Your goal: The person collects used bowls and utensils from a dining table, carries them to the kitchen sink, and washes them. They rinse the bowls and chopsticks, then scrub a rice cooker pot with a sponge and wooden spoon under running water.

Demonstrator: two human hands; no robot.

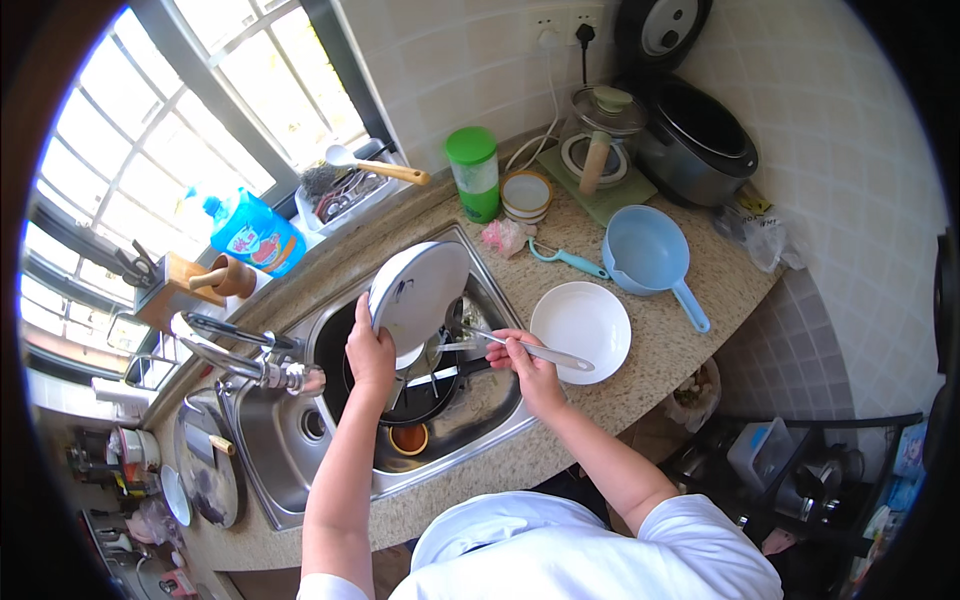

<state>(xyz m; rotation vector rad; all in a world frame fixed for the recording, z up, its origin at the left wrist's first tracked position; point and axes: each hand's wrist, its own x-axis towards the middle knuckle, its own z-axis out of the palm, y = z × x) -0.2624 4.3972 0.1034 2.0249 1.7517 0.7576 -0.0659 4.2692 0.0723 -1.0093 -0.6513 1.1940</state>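
My left hand point(369, 354) grips the edge of a white dish point(426, 296) with a dark rim line, tilted steeply above the right basin of a steel double sink point(491, 439). In my right hand point(534, 373) is a long-handled metal spoon point(559, 356), its dark head close to the dish's lower right edge. Below lie a black pan point(431, 415) and other utensils, partly hidden by the dish and my left hand. A small brown bowl point(409, 438) sits at the basin's near side. Just right of my right hand, a white bowl point(581, 330) stands on the counter.
The faucet point(262, 367) reaches over the sink at left. On the counter are a light-blue ladle-shaped pot point(646, 251), a peeler point(574, 262), a green-lidded container point(474, 172), a glass kettle point(600, 150) and an open rice cooker point(697, 142). A cleaver point(201, 442) rests on a round board point(214, 487).
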